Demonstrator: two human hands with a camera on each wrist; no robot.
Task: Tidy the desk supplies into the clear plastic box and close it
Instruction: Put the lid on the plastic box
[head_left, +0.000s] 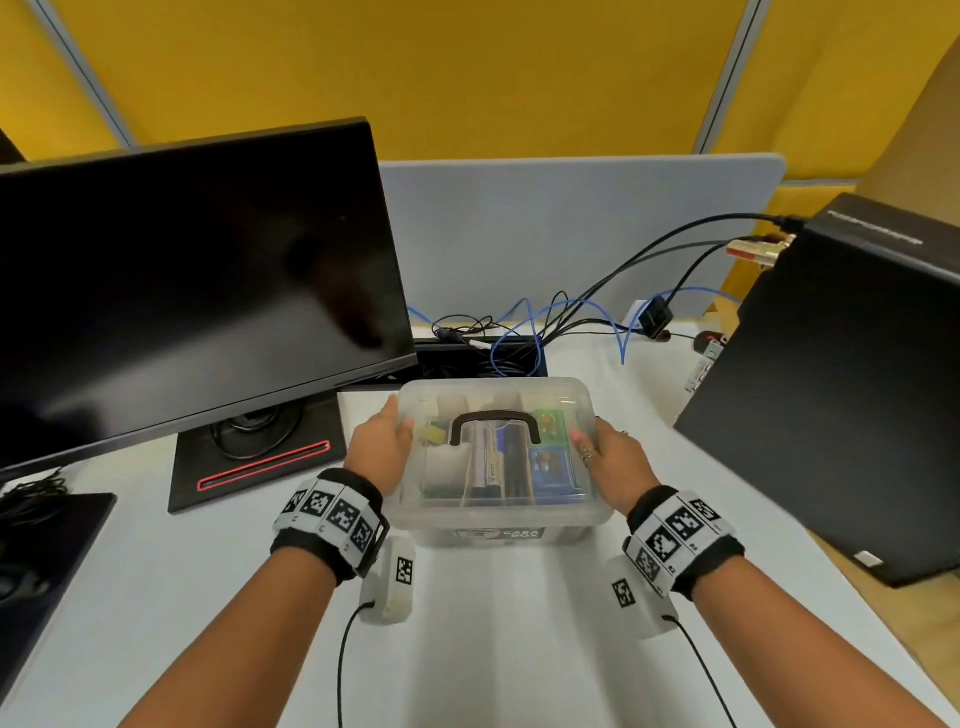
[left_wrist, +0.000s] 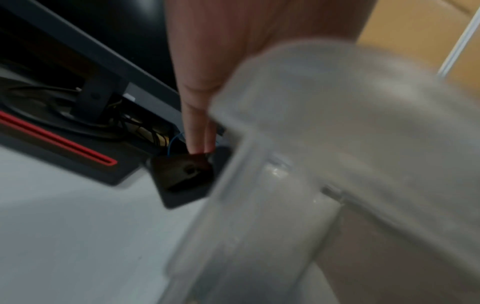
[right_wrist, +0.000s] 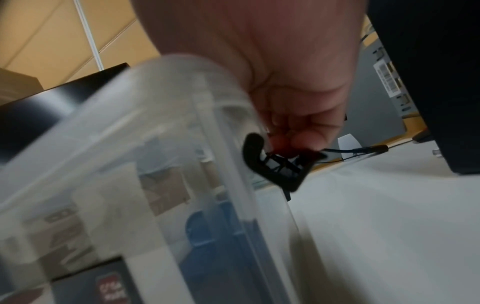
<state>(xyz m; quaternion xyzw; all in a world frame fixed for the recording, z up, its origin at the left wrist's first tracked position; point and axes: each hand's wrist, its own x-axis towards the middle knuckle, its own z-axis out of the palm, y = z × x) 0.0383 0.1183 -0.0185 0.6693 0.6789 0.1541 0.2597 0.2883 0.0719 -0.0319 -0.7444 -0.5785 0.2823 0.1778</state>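
The clear plastic box (head_left: 498, 519) stands mid-desk with its lid (head_left: 493, 395) on and its black handle (head_left: 493, 418) lying flat. Through the lid I see markers (head_left: 488, 462), a blue packet (head_left: 553, 467) and a green packet (head_left: 551, 423). My left hand (head_left: 382, 449) is at the box's left side, thumb on the lid. In the left wrist view its straight fingers (left_wrist: 197, 127) reach down to the black left latch (left_wrist: 182, 176). My right hand (head_left: 608, 462) is at the right side, its fingers (right_wrist: 306, 135) curled on the black right latch (right_wrist: 275, 166), which stands out from the wall.
A dark monitor (head_left: 182, 291) on a red-striped base (head_left: 260, 462) stands left of the box. A black computer tower (head_left: 841, 389) stands at the right. Tangled cables (head_left: 519, 332) lie behind the box, before a grey partition (head_left: 571, 234). White desk (head_left: 493, 649) lies in front.
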